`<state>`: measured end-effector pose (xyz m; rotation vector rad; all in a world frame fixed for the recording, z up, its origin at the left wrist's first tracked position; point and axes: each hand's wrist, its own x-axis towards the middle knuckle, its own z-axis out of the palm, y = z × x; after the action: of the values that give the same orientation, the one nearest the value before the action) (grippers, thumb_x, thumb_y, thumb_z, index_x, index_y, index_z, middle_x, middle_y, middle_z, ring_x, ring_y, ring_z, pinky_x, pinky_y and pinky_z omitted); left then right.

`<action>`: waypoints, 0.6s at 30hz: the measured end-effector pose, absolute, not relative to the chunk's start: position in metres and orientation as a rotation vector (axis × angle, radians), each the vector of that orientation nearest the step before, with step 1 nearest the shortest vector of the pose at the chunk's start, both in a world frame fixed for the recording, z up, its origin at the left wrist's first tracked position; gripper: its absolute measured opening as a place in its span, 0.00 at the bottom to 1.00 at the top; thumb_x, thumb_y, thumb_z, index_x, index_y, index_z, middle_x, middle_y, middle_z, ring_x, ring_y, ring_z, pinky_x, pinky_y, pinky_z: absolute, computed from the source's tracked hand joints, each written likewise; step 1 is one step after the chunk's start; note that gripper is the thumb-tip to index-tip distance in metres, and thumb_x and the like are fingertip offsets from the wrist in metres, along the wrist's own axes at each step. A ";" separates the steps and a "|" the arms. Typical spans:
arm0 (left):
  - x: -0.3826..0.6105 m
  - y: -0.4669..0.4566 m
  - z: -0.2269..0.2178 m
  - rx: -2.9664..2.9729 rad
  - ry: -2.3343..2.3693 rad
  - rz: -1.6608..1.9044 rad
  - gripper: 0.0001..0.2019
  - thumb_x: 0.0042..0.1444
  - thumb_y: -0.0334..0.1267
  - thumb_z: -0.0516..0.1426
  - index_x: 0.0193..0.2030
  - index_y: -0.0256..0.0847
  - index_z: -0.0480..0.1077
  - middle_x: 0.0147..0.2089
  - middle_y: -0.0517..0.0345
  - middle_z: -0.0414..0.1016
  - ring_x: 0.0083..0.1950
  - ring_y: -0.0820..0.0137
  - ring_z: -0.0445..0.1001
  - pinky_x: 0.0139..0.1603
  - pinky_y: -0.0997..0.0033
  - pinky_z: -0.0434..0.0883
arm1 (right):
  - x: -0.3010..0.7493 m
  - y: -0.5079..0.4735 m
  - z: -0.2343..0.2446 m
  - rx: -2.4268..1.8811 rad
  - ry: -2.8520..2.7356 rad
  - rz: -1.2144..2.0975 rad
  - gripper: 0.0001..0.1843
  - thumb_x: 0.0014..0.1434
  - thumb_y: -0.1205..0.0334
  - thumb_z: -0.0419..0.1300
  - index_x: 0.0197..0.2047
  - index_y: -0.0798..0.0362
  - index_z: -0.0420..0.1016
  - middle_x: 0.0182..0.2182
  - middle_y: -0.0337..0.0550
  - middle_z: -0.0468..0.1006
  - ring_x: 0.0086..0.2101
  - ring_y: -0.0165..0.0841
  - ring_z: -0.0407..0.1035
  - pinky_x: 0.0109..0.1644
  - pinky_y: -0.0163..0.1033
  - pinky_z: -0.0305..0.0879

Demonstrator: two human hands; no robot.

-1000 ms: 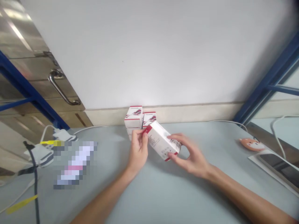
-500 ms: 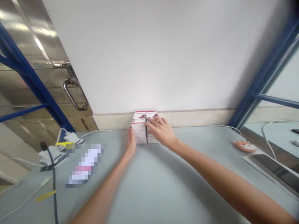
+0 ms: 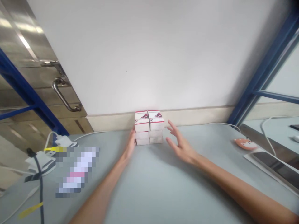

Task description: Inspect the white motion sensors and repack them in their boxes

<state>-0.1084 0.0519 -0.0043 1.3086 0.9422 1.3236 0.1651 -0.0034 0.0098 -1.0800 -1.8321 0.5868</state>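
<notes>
Several small white cardboard boxes (image 3: pixel 149 133) with dark red edges and a printed pattern on top stand stacked in two columns against the wall. On the upper level, a left box (image 3: pixel 141 127) and a right box (image 3: pixel 157 125) sit side by side with a thin gap between them. My left hand (image 3: pixel 130 143) lies flat along the left side of the stack, fingers extended and partly hidden by it. Just right of the boxes, my right hand (image 3: pixel 181 144) is held apart from them, fingers spread and holding nothing.
A power strip (image 3: pixel 50 160) with white plugs and cables lies on the left of the grey table (image 3: pixel 149 193), near a blurred-out flat item (image 3: pixel 78 171). At the right are an orange animal-face object (image 3: pixel 245 143) and a dark phone-like slab (image 3: pixel 275 168). Blue frame posts (image 3: pixel 247 96) flank the wall.
My right hand has come off the top of the right column and moved right, its fingers spreading. My left hand stays at the left side. The view has shifted slightly.
</notes>
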 end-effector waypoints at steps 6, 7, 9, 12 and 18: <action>-0.065 0.029 0.004 1.300 0.805 1.074 0.37 0.68 0.62 0.55 0.80 0.65 0.49 0.84 0.69 0.46 0.82 0.53 0.53 0.82 0.48 0.51 | 0.204 0.022 0.003 -1.077 -1.295 0.856 0.40 0.71 0.32 0.50 0.80 0.31 0.47 0.78 0.42 0.56 0.71 0.44 0.61 0.75 0.62 0.56; -0.054 0.028 0.005 1.302 0.787 1.049 0.37 0.69 0.61 0.55 0.80 0.66 0.48 0.84 0.70 0.44 0.83 0.54 0.51 0.82 0.48 0.50 | 0.209 0.028 0.003 -1.067 -1.238 0.823 0.38 0.71 0.31 0.49 0.78 0.33 0.54 0.76 0.42 0.61 0.69 0.44 0.65 0.74 0.60 0.59; -0.027 0.031 0.007 1.292 0.756 0.995 0.37 0.69 0.59 0.55 0.81 0.66 0.45 0.85 0.71 0.43 0.84 0.55 0.49 0.82 0.47 0.50 | 0.221 0.037 0.005 -1.074 -1.148 0.696 0.35 0.71 0.31 0.47 0.71 0.39 0.69 0.70 0.44 0.71 0.66 0.43 0.68 0.72 0.56 0.61; 0.019 0.041 0.007 1.296 0.715 0.953 0.41 0.68 0.55 0.57 0.82 0.63 0.42 0.85 0.68 0.43 0.84 0.55 0.47 0.82 0.46 0.51 | 0.237 0.044 0.008 -1.126 -1.012 0.515 0.33 0.72 0.34 0.45 0.62 0.47 0.76 0.63 0.49 0.77 0.65 0.43 0.68 0.73 0.54 0.58; 0.111 0.063 -0.006 1.447 0.639 0.991 0.53 0.61 0.42 0.63 0.83 0.58 0.32 0.86 0.65 0.36 0.85 0.61 0.43 0.83 0.54 0.45 | 0.271 0.050 0.009 -1.235 -0.677 0.296 0.27 0.73 0.43 0.40 0.53 0.50 0.73 0.56 0.54 0.78 0.59 0.45 0.69 0.68 0.54 0.60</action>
<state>0.1112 0.0633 -0.0063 1.4467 0.6385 0.9908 0.2710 0.0501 0.0091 -1.2350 -0.6771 0.2963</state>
